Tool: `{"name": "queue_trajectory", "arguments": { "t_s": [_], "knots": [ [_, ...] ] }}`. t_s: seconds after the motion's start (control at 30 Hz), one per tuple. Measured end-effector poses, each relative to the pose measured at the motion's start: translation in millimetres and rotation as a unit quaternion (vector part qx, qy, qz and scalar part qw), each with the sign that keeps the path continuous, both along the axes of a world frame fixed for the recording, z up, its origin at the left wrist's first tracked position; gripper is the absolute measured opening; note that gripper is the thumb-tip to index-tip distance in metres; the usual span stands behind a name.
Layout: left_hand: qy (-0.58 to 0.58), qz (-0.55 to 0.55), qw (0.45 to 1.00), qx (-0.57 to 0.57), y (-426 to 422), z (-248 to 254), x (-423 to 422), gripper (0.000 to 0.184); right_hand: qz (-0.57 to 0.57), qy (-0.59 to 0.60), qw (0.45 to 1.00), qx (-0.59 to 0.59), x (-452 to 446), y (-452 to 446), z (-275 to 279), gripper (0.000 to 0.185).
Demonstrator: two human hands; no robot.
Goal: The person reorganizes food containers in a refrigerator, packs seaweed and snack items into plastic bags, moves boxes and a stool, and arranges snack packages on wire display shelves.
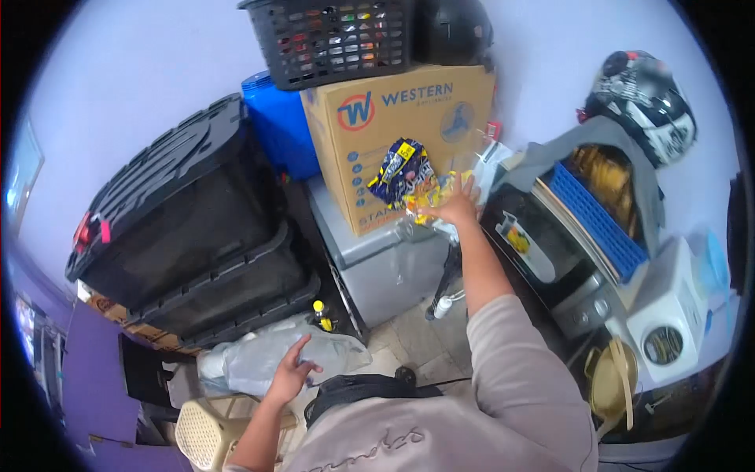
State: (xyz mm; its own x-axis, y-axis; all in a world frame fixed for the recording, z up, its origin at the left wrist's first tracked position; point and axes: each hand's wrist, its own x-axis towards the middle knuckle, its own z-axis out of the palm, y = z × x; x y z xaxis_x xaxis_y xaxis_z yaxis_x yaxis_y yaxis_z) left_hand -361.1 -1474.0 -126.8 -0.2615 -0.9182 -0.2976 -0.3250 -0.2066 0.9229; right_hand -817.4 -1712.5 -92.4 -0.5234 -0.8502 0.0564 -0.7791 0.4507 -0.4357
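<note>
Our right hand (458, 208) meets crinkled yellow plastic packaging (429, 193); whether it grips, we cannot tell. Our left hand (292, 376) is open.

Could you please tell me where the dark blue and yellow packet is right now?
In the head view, the dark blue and yellow packet is upper centre, before the WESTERN carton, just left of the right hand.
</note>
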Motion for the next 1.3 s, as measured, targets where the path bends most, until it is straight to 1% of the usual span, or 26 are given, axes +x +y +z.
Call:
{"name": "queue_trajectory", "arguments": {
  "t_s": [0.1, 0.17, 0.27, 0.37, 0.4, 0.47, 0.5, 0.57, 0.6, 0.63, 0.7, 0.77, 0.8, 0.83, 0.87, 0.9, 0.93, 0.97, 1.0, 1.03, 1.07, 1.13, 1.17, 1.2, 1.27, 1.3],
  "knots": [
    [0.027, 0.049, 0.998, 0.027, -40.3, -1.7, -1.9, 0.066, -0.041, -0.046, 0.996, 0.058, -23.2, -57.4, -27.8, 0.147],
    [0.061, 0.093, 0.994, 0.022, -63.1, -1.9, -8.4, 0.065, -0.068, -0.094, 0.992, 0.044, -34.6, -96.3, -62.7, 0.150],
    [0.057, 0.114, 0.991, 0.029, -98.0, 0.7, -20.9, 0.067, -0.070, -0.092, 0.991, 0.064, -37.8, -122.2, -87.8, 0.153],
    [0.041, 0.124, 0.991, -0.003, -135.5, 2.0, -35.1, 0.069, -0.097, -0.017, 0.987, 0.127, -52.8, -138.5, -101.7, 0.142],
    [0.035, 0.113, 0.993, -0.003, -148.0, 2.7, -36.8, 0.070, -0.080, -0.029, 0.991, 0.103, -68.9, -146.3, -109.3, 0.132],
    [0.014, 0.093, 0.995, -0.025, -167.3, 9.8, -43.8, 0.070, -0.058, 0.060, 0.996, -0.037, -80.7, -144.5, -126.1, 0.087],
    [-0.003, 0.077, 0.996, -0.039, -174.6, 13.0, -46.2, 0.067, -0.055, 0.065, 0.996, -0.039, -89.1, -145.9, -126.9, 0.087],
    [0.002, 0.059, 0.997, -0.054, -181.1, 24.7, -53.5, 0.066, -0.053, 0.002, 0.998, -0.019, -100.0, -143.2, -122.2, 0.073],
    [0.002, 0.040, 0.997, -0.068, -183.7, 32.7, -56.3, 0.064, -0.049, 0.002, 0.999, -0.022, -97.5, -144.8, -122.9, 0.073],
    [-0.004, 0.030, 0.999, -0.033, -184.8, 42.4, -57.1, 0.060, -0.037, -0.104, 0.991, -0.075, -89.3, -140.6, -118.3, 0.063],
    [-0.014, 0.013, 0.999, -0.028, -190.5, 48.1, -53.8, 0.059, 0.010, -0.304, 0.939, -0.160, -68.0, -122.5, -109.1, 0.047],
    [-0.022, 0.000, 1.000, -0.014, -188.9, 45.9, -51.8, 0.059, 0.065, -0.494, 0.841, -0.210, -43.2, -97.6, -98.7, 0.034],
    [0.000, -0.014, 1.000, -0.016, -190.6, 42.5, -51.9, 0.066, 0.080, -0.509, 0.826, -0.229, -9.2, -68.9, -60.9, 0.035],
    [0.022, -0.030, 0.999, -0.019, -190.9, 36.2, -52.7, 0.075, 0.085, -0.460, 0.846, -0.257, 14.0, -56.7, -58.3, 0.037],
    [0.051, -0.045, 0.995, -0.075, -189.3, 35.4, -65.3, 0.086, 0.086, -0.408, 0.864, -0.283, 37.1, -44.8, -55.8, 0.040],
    [0.080, -0.061, 0.986, -0.130, -187.7, 34.6, -77.9, 0.100, 0.148, -0.322, 0.891, -0.283, 62.3, -30.9, -50.3, 0.045],
    [0.130, -0.067, 0.978, -0.147, -182.5, 47.6, -93.0, 0.103, 0.204, -0.226, 0.907, -0.290, 87.4, -17.3, -45.0, 0.049],
    [0.132, -0.101, 0.977, -0.132, -184.2, 36.7, -92.0, 0.102, 0.251, -0.134, 0.909, -0.305, 112.6, -3.9, -39.9, 0.054],
    [0.178, -0.078, 0.980, -0.044, -190.9, 18.1, -97.2, 0.098, 0.320, -0.176, 0.895, -0.255, 143.4, 19.8, -11.3, 0.048],
    [0.202, -0.073, 0.977, 0.006, -190.4, 11.5, -99.1, 0.096, 0.423, -0.118, 0.847, -0.299, 172.2, 35.1, -5.0, 0.041],
    [0.225, -0.064, 0.971, 0.056, -189.9, 4.8, -100.9, 0.095, 0.450, -0.104, 0.843, -0.276, 190.9, 48.7, 2.0, 0.041],
    [0.458, 0.009, 0.867, 0.195, -187.2, 10.7, -91.4, 0.071, 0.471, -0.086, 0.841, -0.253, 208.0, 64.8, 9.8, 0.040],
    [0.439, 0.046, 0.879, 0.180, -176.7, 11.1, -86.1, 0.061, 0.503, -0.139, 0.815, -0.252, 214.4, 71.0, 11.0, 0.040],
    [0.441, 0.041, 0.878, 0.182, -173.4, 13.5, -81.6, 0.061, 0.535, -0.190, 0.784, -0.251, 220.4, 75.7, 14.4, 0.041],
    [0.425, 0.069, 0.876, 0.218, -157.8, 24.6, -69.7, 0.054, 0.536, -0.217, 0.784, -0.225, 229.3, 88.2, 20.2, 0.046],
    [0.430, 0.085, 0.870, 0.226, -155.0, 32.1, -64.9, 0.051, 0.538, -0.231, 0.785, -0.202, 234.1, 92.2, 21.7, 0.054]
  ]
}}
